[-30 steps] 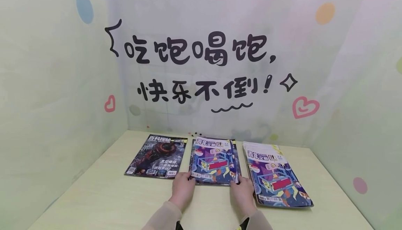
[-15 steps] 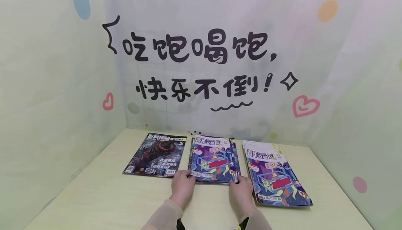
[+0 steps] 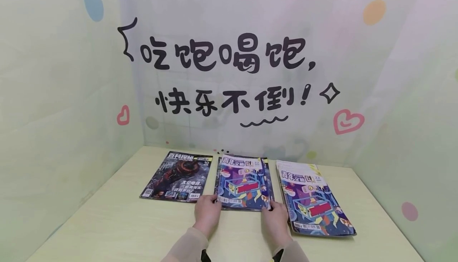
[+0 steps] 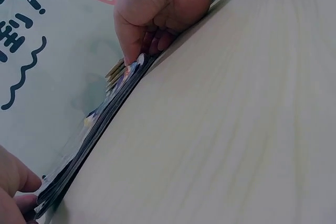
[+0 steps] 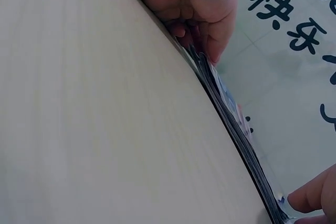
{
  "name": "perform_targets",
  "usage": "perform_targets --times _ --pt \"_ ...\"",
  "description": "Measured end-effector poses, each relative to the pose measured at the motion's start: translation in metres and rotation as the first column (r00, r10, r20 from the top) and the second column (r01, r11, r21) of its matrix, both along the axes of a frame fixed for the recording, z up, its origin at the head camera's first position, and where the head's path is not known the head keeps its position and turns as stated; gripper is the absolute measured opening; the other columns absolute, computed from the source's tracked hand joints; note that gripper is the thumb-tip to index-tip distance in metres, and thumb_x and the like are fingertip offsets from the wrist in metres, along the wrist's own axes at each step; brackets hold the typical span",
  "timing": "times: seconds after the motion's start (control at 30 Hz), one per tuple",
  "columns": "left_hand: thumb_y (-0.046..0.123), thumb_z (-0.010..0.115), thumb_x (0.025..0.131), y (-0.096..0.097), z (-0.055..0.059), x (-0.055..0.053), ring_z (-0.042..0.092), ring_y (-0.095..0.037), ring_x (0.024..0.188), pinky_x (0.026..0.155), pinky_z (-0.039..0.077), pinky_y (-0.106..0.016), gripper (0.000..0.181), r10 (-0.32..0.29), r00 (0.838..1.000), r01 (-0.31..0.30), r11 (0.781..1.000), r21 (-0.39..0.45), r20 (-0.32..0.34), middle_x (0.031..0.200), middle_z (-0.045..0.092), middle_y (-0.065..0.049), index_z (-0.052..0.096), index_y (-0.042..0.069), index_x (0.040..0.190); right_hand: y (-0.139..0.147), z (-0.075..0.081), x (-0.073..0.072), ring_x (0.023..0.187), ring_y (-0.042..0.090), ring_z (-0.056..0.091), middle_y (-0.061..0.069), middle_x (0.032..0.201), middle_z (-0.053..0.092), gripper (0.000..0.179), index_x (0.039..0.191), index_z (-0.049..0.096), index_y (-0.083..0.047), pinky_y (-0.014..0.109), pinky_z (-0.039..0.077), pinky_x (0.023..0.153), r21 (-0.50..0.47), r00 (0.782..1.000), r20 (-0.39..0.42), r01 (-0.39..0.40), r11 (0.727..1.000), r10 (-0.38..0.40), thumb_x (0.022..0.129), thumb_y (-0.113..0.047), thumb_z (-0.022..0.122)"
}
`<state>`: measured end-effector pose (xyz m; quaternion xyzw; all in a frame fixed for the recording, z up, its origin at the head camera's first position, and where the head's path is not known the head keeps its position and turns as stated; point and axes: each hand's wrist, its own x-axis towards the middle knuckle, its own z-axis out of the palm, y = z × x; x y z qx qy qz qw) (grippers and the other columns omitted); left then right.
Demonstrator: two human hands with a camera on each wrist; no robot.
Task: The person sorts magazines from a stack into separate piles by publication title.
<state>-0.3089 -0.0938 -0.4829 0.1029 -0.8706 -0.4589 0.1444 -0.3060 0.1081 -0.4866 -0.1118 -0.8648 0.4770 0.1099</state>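
Left hand [image 3: 208, 215] and right hand [image 3: 275, 220] grip the middle purple rectangular paper magazine stack [image 3: 242, 183] by the pale wooden table's [image 3: 118, 222] back edge

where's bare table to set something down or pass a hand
The table is bare left of and in front of the dark magazine, and right of the rightmost magazines. A smaller patch lies between the sleeves. It's crowded around the middle magazines, whose near corners the left hand and right hand hold.
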Motion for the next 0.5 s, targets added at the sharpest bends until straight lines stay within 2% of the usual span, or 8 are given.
perform_targets --times 0.23,0.33,0.5 --pt "0.011 0.061 0.088 -0.0037 -0.001 0.0045 0.05 -0.044 0.114 0.099 0.04 -0.053 0.028 -0.012 1.0 0.012 0.998 0.062 0.001 0.116 0.056 -0.023 0.069 -0.003 0.111 -0.0024 0.0009 0.0053 0.12 0.049 0.039 0.032 0.125 0.046 0.044 0.122 0.056 0.015 0.059 0.031 0.104 0.017 1.0 0.004 0.017 1.0 -0.018 0.086 -0.011 0.061" --pt "0.01 0.06 0.087 -0.0055 -0.0007 0.006 0.048 -0.045 0.116 0.1 0.039 -0.054 0.028 -0.022 1.0 0.022 0.995 0.097 -0.002 0.118 0.055 -0.025 0.069 -0.004 0.11 -0.0036 0.0017 0.0073 0.119 0.048 0.041 0.031 0.124 0.048 0.043 0.121 0.058 0.014 0.058 0.032 0.104 -0.005 1.0 0.0 0.026 1.0 -0.026 0.086 -0.011 0.062" --pt "0.009 0.063 0.086 -0.0083 -0.001 0.0072 0.051 -0.043 0.114 0.099 0.04 -0.053 0.023 -0.041 0.999 0.041 0.992 0.122 0.0 0.112 0.06 -0.023 0.07 -0.005 0.103 -0.0043 0.003 0.0095 0.113 0.044 0.049 0.029 0.117 0.056 0.042 0.116 0.06 0.013 0.056 0.039 0.099 -0.051 0.999 -0.036 0.033 0.998 -0.035 0.086 -0.016 0.067"
